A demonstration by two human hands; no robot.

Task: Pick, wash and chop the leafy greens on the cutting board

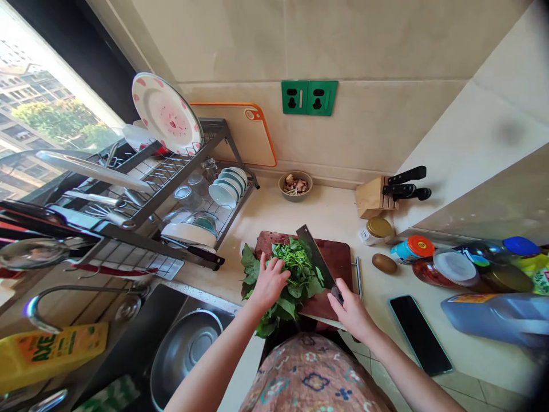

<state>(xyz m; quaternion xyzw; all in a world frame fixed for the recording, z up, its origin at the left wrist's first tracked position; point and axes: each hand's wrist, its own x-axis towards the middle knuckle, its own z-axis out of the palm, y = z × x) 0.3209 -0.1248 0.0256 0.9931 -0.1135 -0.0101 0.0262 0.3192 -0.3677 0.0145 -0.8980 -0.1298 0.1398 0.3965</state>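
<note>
Leafy greens (pixel 288 304) lie heaped on a dark red cutting board (pixel 341 260) in front of me and hang over its near left edge. Thin chopped stems sit at the top of the heap. My left hand (pixel 270 280) presses down on the greens with bent fingers, holding them against the board. In my right hand (pixel 349 309) is the dark handle of a cleaver (pixel 317 256). Its broad blade slants up and to the left, along the right side of the heap. The blade hides part of the board, and its lower edge is hard to make out.
A bowl of chopped food (pixel 295 186) stands by the wall, with a knife block (pixel 372 197) to its right. A brown egg-shaped item (pixel 385 264), jars and a phone (pixel 420 335) lie at right. The dish rack (pixel 171 183) and sink basin (pixel 186 349) are at left.
</note>
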